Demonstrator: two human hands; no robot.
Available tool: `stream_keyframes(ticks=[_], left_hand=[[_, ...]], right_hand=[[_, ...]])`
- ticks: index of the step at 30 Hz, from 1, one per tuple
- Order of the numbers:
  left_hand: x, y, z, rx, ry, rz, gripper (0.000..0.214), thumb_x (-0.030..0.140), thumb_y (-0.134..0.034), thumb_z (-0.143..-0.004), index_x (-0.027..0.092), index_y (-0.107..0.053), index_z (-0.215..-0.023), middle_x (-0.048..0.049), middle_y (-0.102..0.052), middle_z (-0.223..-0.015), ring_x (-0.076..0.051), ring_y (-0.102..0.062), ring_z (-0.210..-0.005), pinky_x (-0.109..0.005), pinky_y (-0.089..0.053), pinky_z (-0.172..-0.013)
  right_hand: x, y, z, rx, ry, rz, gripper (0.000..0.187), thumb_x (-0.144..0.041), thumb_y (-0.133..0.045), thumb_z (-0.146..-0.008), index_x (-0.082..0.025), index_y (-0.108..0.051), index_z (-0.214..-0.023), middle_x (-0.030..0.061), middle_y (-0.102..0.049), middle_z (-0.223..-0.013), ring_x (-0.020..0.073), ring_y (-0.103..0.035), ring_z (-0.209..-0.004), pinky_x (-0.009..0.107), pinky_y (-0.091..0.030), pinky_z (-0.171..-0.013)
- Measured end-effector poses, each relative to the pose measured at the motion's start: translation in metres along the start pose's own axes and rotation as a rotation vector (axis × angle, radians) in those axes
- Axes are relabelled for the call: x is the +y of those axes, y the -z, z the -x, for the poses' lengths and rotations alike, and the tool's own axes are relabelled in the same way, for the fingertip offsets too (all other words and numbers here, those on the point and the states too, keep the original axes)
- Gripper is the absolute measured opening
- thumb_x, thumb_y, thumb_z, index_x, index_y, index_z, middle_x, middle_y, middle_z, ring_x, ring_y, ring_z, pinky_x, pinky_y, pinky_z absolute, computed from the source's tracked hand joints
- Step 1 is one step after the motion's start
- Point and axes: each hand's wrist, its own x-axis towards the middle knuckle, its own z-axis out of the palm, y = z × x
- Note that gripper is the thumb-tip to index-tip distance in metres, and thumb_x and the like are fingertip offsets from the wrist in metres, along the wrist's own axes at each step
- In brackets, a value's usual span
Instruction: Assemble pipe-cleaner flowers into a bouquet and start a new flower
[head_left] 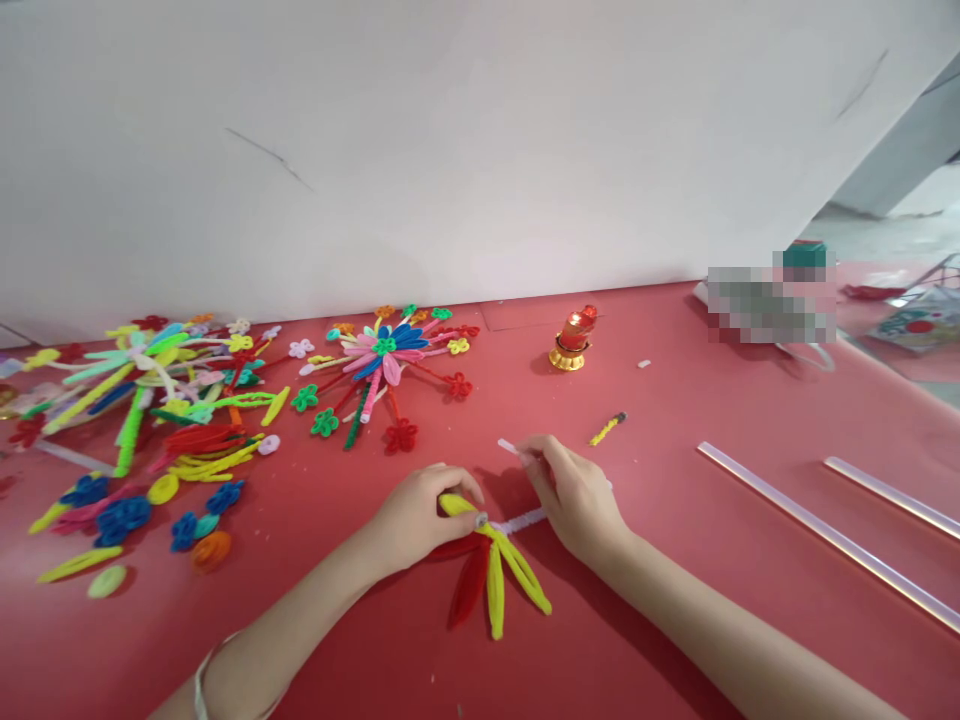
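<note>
My left hand (420,515) is closed on a bundle of yellow and red pipe-cleaner petals (491,580), pinching it where the loops meet; the petals fan out toward me on the red table (675,620). My right hand (577,495) is closed on a white pipe cleaner (521,520), which runs from the pinch point under the fingers and pokes out past them at the far side. Both hands rest on the table, a few centimetres apart.
Heaps of coloured pipe-cleaner flowers (150,410) lie at the left, a large finished flower (386,360) behind the hands. A small red and gold lamp (574,340) stands farther back. A short yellow piece (607,428) and two clear glue sticks (825,535) lie at the right.
</note>
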Motion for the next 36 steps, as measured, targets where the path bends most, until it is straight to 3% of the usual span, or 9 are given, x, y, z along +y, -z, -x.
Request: stream_keyframes(ticks=[7, 14, 17, 19, 23, 27, 31, 34, 36], left_hand=[[-0.003, -0.002, 0.000, 0.007, -0.017, -0.006, 0.016, 0.033, -0.062, -0.075, 0.019, -0.061, -0.081, -0.0013, -0.062, -0.083, -0.015, -0.056, -0.074, -0.026, -0.042, -0.071], [0.002, 0.012, 0.002, -0.052, -0.091, -0.010, 0.023, 0.038, -0.047, -0.086, 0.021, -0.060, -0.094, -0.0025, -0.063, -0.095, -0.016, -0.057, -0.088, -0.026, -0.042, -0.079], [0.005, 0.033, 0.006, 0.065, -0.073, -0.087, 0.026, 0.035, -0.039, -0.089, 0.022, -0.056, -0.104, -0.0041, -0.060, -0.106, -0.018, -0.055, -0.098, -0.028, -0.039, -0.086], [0.006, 0.048, 0.011, 0.216, -0.042, -0.211, 0.022, 0.028, -0.036, -0.088, 0.021, -0.056, -0.092, -0.0036, -0.061, -0.096, -0.018, -0.055, -0.093, -0.028, -0.039, -0.084], [0.000, 0.068, 0.023, 0.353, 0.116, -0.459, 0.020, 0.024, -0.032, -0.085, 0.021, -0.050, -0.075, -0.0007, -0.058, -0.075, -0.017, -0.054, -0.073, -0.026, -0.035, -0.064], [-0.020, 0.080, 0.035, 0.390, 0.273, -0.645, 0.022, 0.027, -0.030, -0.087, 0.022, -0.044, -0.071, -0.0010, -0.056, -0.070, -0.018, -0.054, -0.069, -0.025, -0.029, -0.058], [-0.045, 0.107, 0.049, 0.345, 0.412, -0.602, 0.030, 0.035, -0.028, -0.089, 0.021, -0.042, -0.067, -0.0002, -0.053, -0.063, -0.018, -0.054, -0.065, -0.024, -0.029, -0.056], [-0.064, 0.133, 0.065, 0.427, 0.494, -0.570, 0.028, 0.036, -0.031, -0.089, 0.020, -0.048, -0.074, 0.0020, -0.053, -0.063, -0.016, -0.052, -0.066, -0.022, -0.028, -0.059], [-0.080, 0.147, 0.079, 0.490, 0.666, -0.631, 0.023, 0.035, -0.037, -0.087, 0.020, -0.052, -0.078, 0.0029, -0.050, -0.058, -0.016, -0.050, -0.063, -0.022, -0.027, -0.059]], right_hand=[[0.003, -0.003, 0.001, -0.066, -0.071, -0.097, 0.021, -0.025, -0.029, -0.093, -0.021, -0.049, -0.090, -0.0010, -0.062, -0.065, 0.0111, -0.056, -0.052, 0.020, -0.039, -0.051], [0.005, -0.005, 0.003, 0.053, -0.057, -0.094, 0.012, -0.025, -0.038, -0.090, -0.021, -0.049, -0.089, 0.0024, -0.062, -0.074, 0.0133, -0.057, -0.060, 0.022, -0.042, -0.058], [0.006, -0.006, 0.003, 0.057, -0.031, -0.082, 0.012, -0.025, -0.037, -0.091, -0.021, -0.049, -0.090, 0.0031, -0.061, -0.076, 0.0135, -0.057, -0.062, 0.023, -0.043, -0.059], [0.007, -0.006, 0.003, 0.057, -0.016, -0.089, 0.012, -0.025, -0.037, -0.091, -0.021, -0.048, -0.090, 0.0029, -0.060, -0.076, 0.0135, -0.057, -0.063, 0.023, -0.043, -0.059], [0.008, -0.007, 0.002, 0.039, -0.006, -0.114, 0.013, -0.024, -0.036, -0.091, -0.022, -0.048, -0.088, 0.0029, -0.059, -0.076, 0.0141, -0.056, -0.065, 0.023, -0.043, -0.060], [0.009, -0.008, 0.001, 0.013, -0.026, -0.110, 0.014, -0.024, -0.036, -0.090, -0.022, -0.049, -0.086, 0.0021, -0.058, -0.076, 0.0137, -0.054, -0.062, 0.023, -0.042, -0.059], [0.010, -0.009, 0.002, 0.006, -0.015, -0.124, 0.013, -0.024, -0.036, -0.091, -0.021, -0.049, -0.088, 0.0021, -0.058, -0.077, 0.0137, -0.055, -0.064, 0.023, -0.042, -0.060], [0.010, -0.009, 0.002, 0.005, -0.001, -0.134, 0.013, -0.023, -0.035, -0.091, -0.021, -0.047, -0.087, 0.0022, -0.058, -0.078, 0.0135, -0.054, -0.064, 0.023, -0.042, -0.061], [0.009, -0.009, 0.001, 0.008, 0.002, -0.133, 0.013, -0.024, -0.036, -0.091, -0.021, -0.047, -0.086, 0.0021, -0.058, -0.078, 0.0134, -0.053, -0.064, 0.023, -0.042, -0.061]])
